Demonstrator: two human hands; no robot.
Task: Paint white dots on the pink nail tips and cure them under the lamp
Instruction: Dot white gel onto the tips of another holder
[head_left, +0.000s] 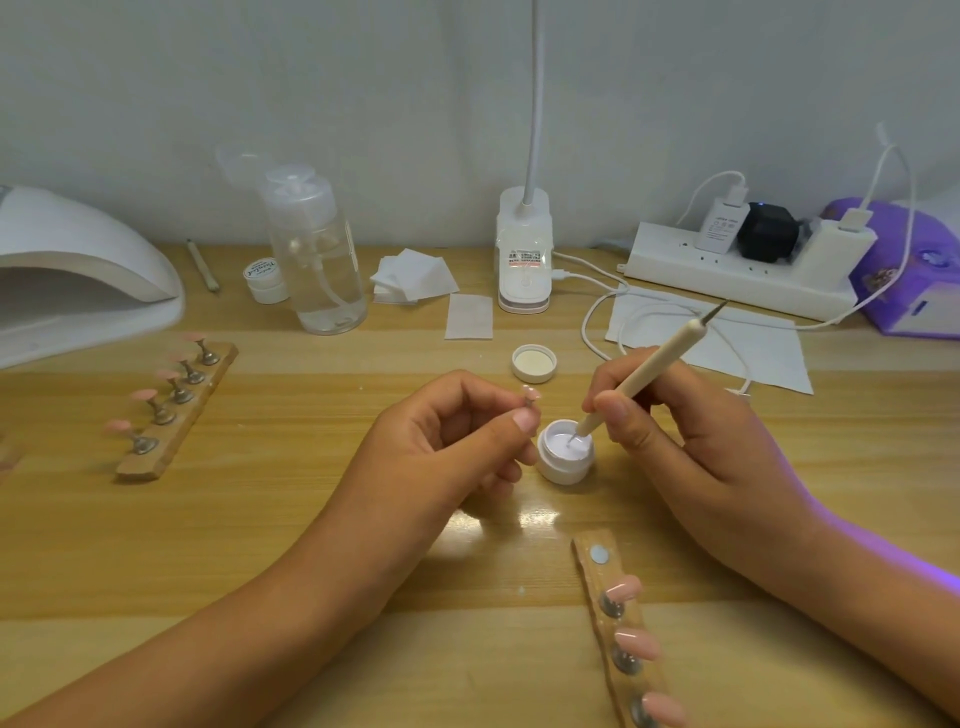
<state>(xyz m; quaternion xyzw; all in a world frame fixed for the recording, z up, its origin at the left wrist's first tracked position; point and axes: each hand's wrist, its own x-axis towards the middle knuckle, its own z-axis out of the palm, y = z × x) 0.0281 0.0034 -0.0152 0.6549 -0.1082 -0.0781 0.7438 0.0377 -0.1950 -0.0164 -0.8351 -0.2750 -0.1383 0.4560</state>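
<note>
Far to the left of the open jar of white gel (565, 451), a white curing lamp (78, 270) sits on the table (311, 519). Nearer the jar on that side, a wooden strip (176, 410) carries five pink nail tips (144, 395) on metal stands. Behind the jar and to its left stands a clear pump bottle (317, 254). The left hand (457, 436) is just left of the jar, with thumb and forefinger pinching a small stand that bears a single pink tip (531, 393), held above the jar's left rim. Just behind the jar a white lid (533, 362) lies inside up. The right hand (675, 426), just right of the jar, grips a cream dotting pen (660, 369) like a pencil, its lower point dipped into the gel. In front of the jar, slightly right, a second strip (597, 577) holds three more tips (636, 644). Far behind and right of the jar lies a power strip (737, 270).
</note>
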